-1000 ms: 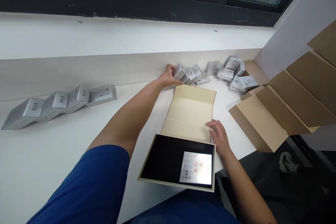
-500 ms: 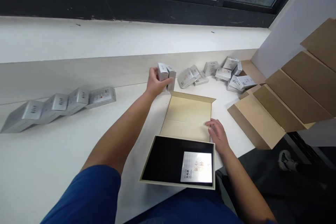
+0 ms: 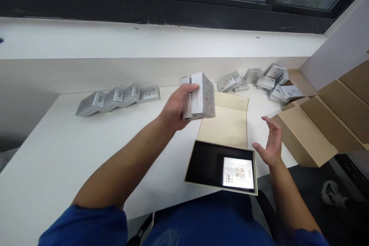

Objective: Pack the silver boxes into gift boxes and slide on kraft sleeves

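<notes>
Two small silver-white cartons [image 3: 203,95] are gripped side by side in my left hand [image 3: 175,109], raised above the table near the lid of a gift box. That gift box [image 3: 188,167] lies open at the table's front edge, its cream lid [image 3: 223,125] folded back flat. In its black interior one silver carton [image 3: 238,173] lies flat at the right side; the left part shows bare black. My right hand [image 3: 271,142] hovers right of the gift box, fingers spread, holding nothing.
Several silver cartons [image 3: 113,98] lean in a row at the back left. More cartons [image 3: 266,81] are piled loosely at the back right. An open brown cardboard box [image 3: 305,130] stands at the right end of the white table [image 3: 138,161]. A person's shoe [image 3: 330,192] shows on the floor.
My left hand has lifted the two cartons from beside the wall and brought them nearer. My right hand has left the lid's edge and opened. The view has shifted left.
</notes>
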